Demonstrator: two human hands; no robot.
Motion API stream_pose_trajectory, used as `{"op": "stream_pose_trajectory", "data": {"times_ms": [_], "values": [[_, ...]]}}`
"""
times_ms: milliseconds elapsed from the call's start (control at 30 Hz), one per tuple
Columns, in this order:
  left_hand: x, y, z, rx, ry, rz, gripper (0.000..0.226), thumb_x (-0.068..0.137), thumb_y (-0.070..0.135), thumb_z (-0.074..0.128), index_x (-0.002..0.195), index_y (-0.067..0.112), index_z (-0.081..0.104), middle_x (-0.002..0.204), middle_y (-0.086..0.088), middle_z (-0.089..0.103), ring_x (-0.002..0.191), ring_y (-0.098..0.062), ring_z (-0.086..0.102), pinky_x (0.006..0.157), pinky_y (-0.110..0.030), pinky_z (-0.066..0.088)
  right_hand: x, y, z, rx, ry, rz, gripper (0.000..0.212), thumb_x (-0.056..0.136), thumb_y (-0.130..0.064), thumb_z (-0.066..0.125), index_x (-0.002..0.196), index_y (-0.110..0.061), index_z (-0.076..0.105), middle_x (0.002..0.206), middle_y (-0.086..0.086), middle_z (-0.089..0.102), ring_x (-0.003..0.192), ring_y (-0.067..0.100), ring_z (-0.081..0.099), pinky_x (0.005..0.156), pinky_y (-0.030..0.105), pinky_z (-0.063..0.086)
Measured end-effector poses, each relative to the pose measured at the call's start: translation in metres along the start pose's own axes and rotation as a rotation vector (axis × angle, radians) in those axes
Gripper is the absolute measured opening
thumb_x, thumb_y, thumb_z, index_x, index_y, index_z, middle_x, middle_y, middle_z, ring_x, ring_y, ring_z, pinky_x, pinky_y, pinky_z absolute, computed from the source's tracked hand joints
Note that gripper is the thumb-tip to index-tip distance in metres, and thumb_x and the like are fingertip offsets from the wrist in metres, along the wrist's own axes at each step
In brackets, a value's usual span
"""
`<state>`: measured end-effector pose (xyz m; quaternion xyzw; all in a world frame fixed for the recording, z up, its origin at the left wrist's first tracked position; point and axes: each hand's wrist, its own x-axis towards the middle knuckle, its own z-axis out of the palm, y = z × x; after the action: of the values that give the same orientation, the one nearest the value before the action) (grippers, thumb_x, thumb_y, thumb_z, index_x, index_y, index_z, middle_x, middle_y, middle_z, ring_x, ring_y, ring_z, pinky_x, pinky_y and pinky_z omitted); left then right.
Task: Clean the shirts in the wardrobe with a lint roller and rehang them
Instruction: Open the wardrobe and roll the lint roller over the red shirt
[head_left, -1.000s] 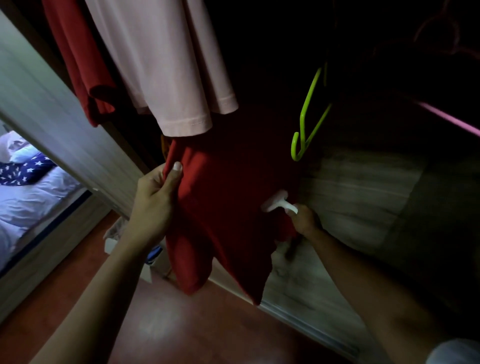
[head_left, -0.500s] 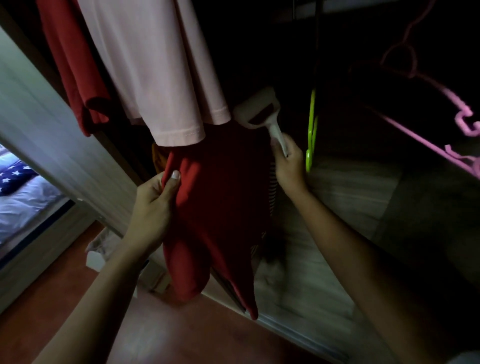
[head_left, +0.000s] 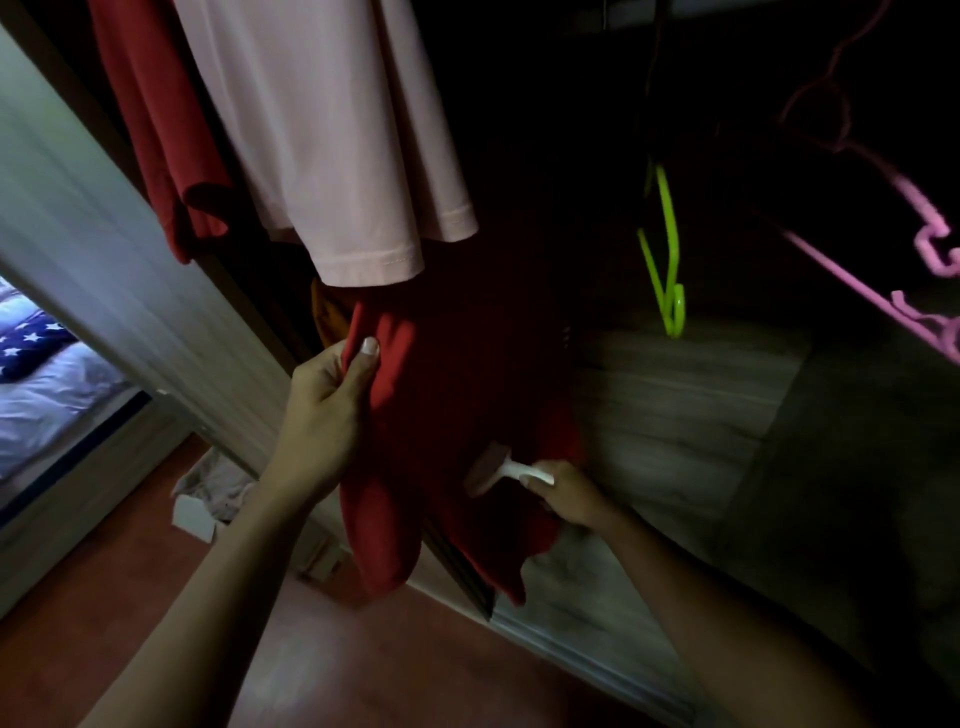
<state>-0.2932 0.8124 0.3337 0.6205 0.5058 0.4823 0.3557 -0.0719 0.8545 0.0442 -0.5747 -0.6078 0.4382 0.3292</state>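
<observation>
A red shirt (head_left: 447, 395) hangs in the middle of the dark wardrobe, its top hidden in shadow. My left hand (head_left: 324, 410) pinches the shirt's left edge and holds the cloth taut. My right hand (head_left: 566, 491) grips the white handle of a lint roller (head_left: 493, 470), whose head presses against the lower right part of the red shirt. A pale pink shirt (head_left: 337, 140) hangs above and partly in front of it. Another red shirt (head_left: 156, 130) hangs further left.
A green hanger (head_left: 667, 260) dangles bare to the right, and pink hangers (head_left: 914, 270) sit at the far right. The wardrobe's sliding door (head_left: 104, 249) stands at the left. A bed (head_left: 41, 384) shows beyond it. A white box (head_left: 208, 499) lies on the red-brown floor.
My right hand has run the lint roller from the upper part of the red shirt down to its lower right. My left hand has kept its pinch on the left edge.
</observation>
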Motion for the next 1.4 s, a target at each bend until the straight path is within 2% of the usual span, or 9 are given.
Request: {"op": "stream_pose_trajectory", "data": {"times_ms": [233, 333, 433, 500, 600, 800, 967, 1200, 1400], "values": [[0.001, -0.009, -0.002, 0.014, -0.019, 0.003, 0.043, 0.105, 0.029, 0.047, 0.086, -0.009, 0.056, 0.066, -0.021, 0.059, 0.057, -0.023, 0.054, 0.053, -0.027, 0.045, 0.001, -0.094, -0.039, 0.234, 0.305, -0.225, 0.02, 0.099, -0.025, 0.058, 0.114, -0.017, 0.068, 0.097, 0.003, 0.072, 0.088, 0.011, 0.067, 0.077, 0.029, 0.051], [0.0, -0.01, 0.001, 0.015, -0.047, 0.033, 0.049, 0.105, 0.031, 0.046, 0.093, -0.015, 0.052, 0.079, -0.041, 0.057, 0.066, -0.031, 0.054, 0.063, -0.041, 0.044, -0.004, -0.152, -0.065, 0.327, 0.397, -0.337, 0.014, 0.101, -0.028, 0.053, 0.101, -0.023, 0.066, 0.07, -0.005, 0.056, 0.06, 0.012, 0.052, 0.053, 0.026, 0.04], [0.003, -0.007, 0.002, -0.004, -0.041, 0.034, 0.05, 0.105, 0.032, 0.046, 0.093, -0.016, 0.052, 0.083, -0.044, 0.057, 0.068, -0.033, 0.054, 0.065, -0.044, 0.044, -0.012, -0.187, -0.076, 0.419, 0.439, -0.411, 0.03, 0.102, -0.027, 0.05, 0.091, -0.001, 0.06, 0.063, 0.0, 0.044, 0.053, 0.015, 0.041, 0.046, 0.024, 0.031], [0.004, -0.007, 0.001, -0.01, -0.037, 0.024, 0.05, 0.104, 0.032, 0.047, 0.089, -0.016, 0.051, 0.072, -0.037, 0.056, 0.065, -0.03, 0.051, 0.063, -0.041, 0.042, -0.022, -0.195, -0.071, 0.491, 0.434, -0.438, 0.032, 0.103, -0.025, 0.047, 0.09, 0.003, 0.057, 0.062, 0.006, 0.038, 0.048, 0.012, 0.034, 0.042, 0.02, 0.027], [0.003, -0.01, 0.0, -0.011, -0.031, 0.009, 0.048, 0.105, 0.029, 0.047, 0.086, -0.015, 0.051, 0.068, -0.018, 0.055, 0.063, -0.025, 0.047, 0.059, -0.035, 0.039, -0.039, -0.188, -0.051, 0.575, 0.376, -0.467, 0.029, 0.104, -0.025, 0.044, 0.077, -0.018, 0.053, 0.063, 0.01, 0.034, 0.046, 0.012, 0.028, 0.039, 0.02, 0.023], [0.0, -0.009, 0.0, 0.042, -0.014, 0.043, 0.048, 0.105, 0.028, 0.047, 0.086, -0.015, 0.052, 0.069, -0.015, 0.055, 0.063, -0.024, 0.046, 0.056, -0.033, 0.038, -0.058, -0.119, 0.007, 0.446, 0.179, -0.345, 0.021, 0.101, -0.031, 0.051, 0.095, -0.015, 0.063, 0.066, -0.011, 0.045, 0.056, 0.004, 0.042, 0.052, 0.02, 0.035], [-0.004, -0.003, 0.004, 0.048, -0.045, 0.057, 0.05, 0.105, 0.028, 0.046, 0.084, -0.017, 0.048, 0.064, -0.023, 0.052, 0.059, -0.026, 0.046, 0.055, -0.035, 0.037, -0.07, -0.055, 0.038, 0.138, -0.057, -0.132, 0.031, 0.094, -0.05, 0.057, 0.111, -0.027, 0.068, 0.098, -0.012, 0.071, 0.095, 0.004, 0.067, 0.086, 0.032, 0.054], [-0.01, 0.002, 0.001, 0.032, -0.045, 0.058, 0.049, 0.105, 0.029, 0.046, 0.086, -0.016, 0.052, 0.067, -0.028, 0.056, 0.061, -0.027, 0.051, 0.059, -0.038, 0.04, -0.051, -0.066, -0.013, -0.167, -0.051, -0.167, 0.024, 0.091, -0.036, 0.066, 0.07, -0.045, 0.06, 0.066, -0.016, 0.061, 0.064, -0.005, 0.056, 0.065, 0.022, 0.041], [-0.013, 0.005, 0.003, 0.049, -0.04, 0.059, 0.05, 0.105, 0.032, 0.046, 0.081, -0.011, 0.053, 0.066, -0.034, 0.057, 0.059, -0.026, 0.051, 0.055, -0.039, 0.042, -0.048, -0.143, -0.085, 0.102, 0.208, -0.324, 0.013, 0.094, -0.024, 0.065, 0.096, -0.013, 0.073, 0.065, -0.02, 0.064, 0.061, -0.007, 0.055, 0.06, 0.015, 0.04]]}}
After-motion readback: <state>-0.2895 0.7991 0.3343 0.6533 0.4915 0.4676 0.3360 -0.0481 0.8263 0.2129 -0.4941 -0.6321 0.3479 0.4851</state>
